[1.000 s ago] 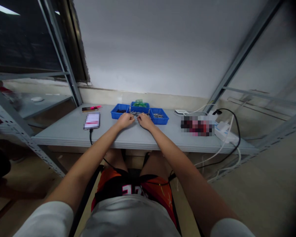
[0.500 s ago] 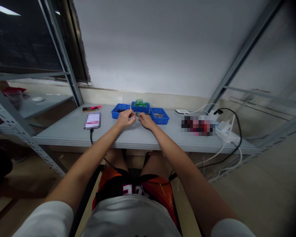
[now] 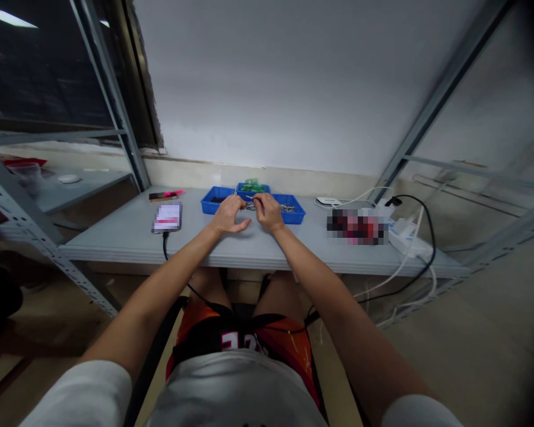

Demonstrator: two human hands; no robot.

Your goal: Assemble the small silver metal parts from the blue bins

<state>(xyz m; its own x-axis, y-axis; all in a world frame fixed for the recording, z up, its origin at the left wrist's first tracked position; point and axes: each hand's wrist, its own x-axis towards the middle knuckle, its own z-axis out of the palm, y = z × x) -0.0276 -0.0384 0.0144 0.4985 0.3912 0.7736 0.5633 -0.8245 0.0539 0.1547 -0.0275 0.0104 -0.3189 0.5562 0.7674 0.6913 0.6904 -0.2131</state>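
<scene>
Above grey metal tabletop (image 3: 129, 234): left bare hand (image 3: 230, 216) with thumb spread wide, right bare hand (image 3: 269, 212) pinching slim silvery piece (image 3: 250, 197) (exact shape unclear). Near both: blue rectangular plastic trays (image 3: 292, 220).

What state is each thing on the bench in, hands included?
Left hand, open, thumb spread from fingers.
Right hand, pinching, seemingly on a thin piece.
Left blue bin, holding dark items.
Rear blue bin, holding green items.
Right blue bin, holding silver pieces.
Phone, screen lit, cable plugged in.
Pixelated object, cannot tell.
</scene>
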